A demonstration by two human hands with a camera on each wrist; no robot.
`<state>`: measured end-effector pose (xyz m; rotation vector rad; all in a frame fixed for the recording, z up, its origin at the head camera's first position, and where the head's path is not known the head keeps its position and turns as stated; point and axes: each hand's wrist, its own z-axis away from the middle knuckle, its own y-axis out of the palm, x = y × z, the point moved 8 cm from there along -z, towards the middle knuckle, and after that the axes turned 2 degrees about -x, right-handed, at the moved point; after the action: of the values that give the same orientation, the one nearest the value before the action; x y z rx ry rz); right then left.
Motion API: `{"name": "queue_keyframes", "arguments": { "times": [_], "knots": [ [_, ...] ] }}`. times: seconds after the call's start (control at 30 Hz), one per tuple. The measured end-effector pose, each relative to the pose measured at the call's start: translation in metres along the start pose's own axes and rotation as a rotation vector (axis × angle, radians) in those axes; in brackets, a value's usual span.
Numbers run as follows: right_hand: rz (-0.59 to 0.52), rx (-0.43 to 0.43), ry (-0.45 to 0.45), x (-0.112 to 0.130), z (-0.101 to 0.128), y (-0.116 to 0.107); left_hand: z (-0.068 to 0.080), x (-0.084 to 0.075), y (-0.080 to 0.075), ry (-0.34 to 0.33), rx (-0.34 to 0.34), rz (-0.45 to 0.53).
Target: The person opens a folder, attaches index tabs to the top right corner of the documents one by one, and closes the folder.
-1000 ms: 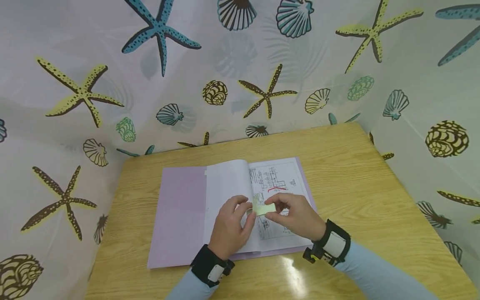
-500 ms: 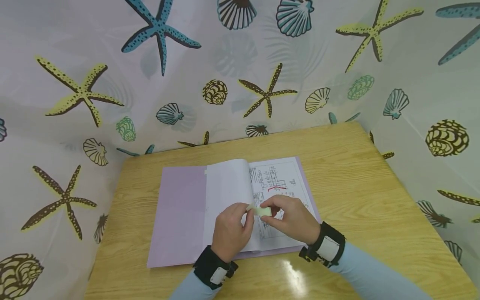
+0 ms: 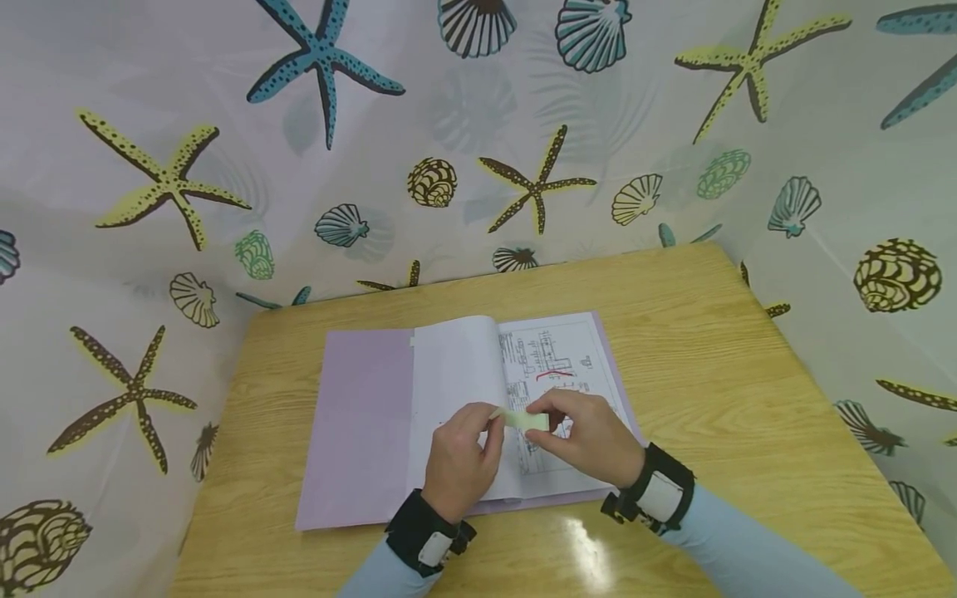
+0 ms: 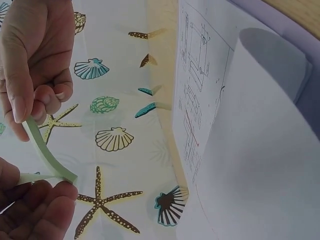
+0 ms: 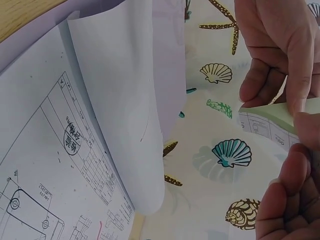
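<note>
One green strip (image 4: 44, 149) between fingers (image 4: 20, 97)

Small print (image 5: 95, 175) on drawing page (image 5: 30, 125), on green strip (image 5: 277, 114), seemingly illegible

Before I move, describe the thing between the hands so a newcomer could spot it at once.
On the wooden table lies an open lilac folder with white pages. Above the pages, the left hand and right hand pinch a small pale green strip between them. Its green sets it apart from the white pages and lilac folder.
</note>
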<state>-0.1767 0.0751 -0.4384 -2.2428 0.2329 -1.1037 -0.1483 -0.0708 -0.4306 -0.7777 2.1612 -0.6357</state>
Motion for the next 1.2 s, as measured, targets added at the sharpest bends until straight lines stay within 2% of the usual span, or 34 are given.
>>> {"name": "queue_keyframes", "arguments": {
  "times": [0.4,0.6,0.77,0.97,1.2],
  "knots": [
    [-0.012,-0.033,0.064,-0.010,0.012,-0.005,0.006,0.011,-0.005,-0.081,-0.049,0.160],
    [-0.009,-0.086,0.096,-0.017,0.020,-0.013,0.007,0.017,-0.015,-0.086,-0.155,0.264],
    [0.003,-0.133,0.144,-0.031,0.027,-0.025,0.010,0.027,-0.025,-0.115,-0.221,0.294],
    [0.072,-0.182,0.284,-0.061,0.038,-0.046,0.012,0.038,-0.030,-0.145,-0.249,0.299],
    [0.126,-0.237,0.480,-0.113,0.060,-0.074,0.016,0.043,-0.035,-0.176,-0.255,0.278]
  ]
}}
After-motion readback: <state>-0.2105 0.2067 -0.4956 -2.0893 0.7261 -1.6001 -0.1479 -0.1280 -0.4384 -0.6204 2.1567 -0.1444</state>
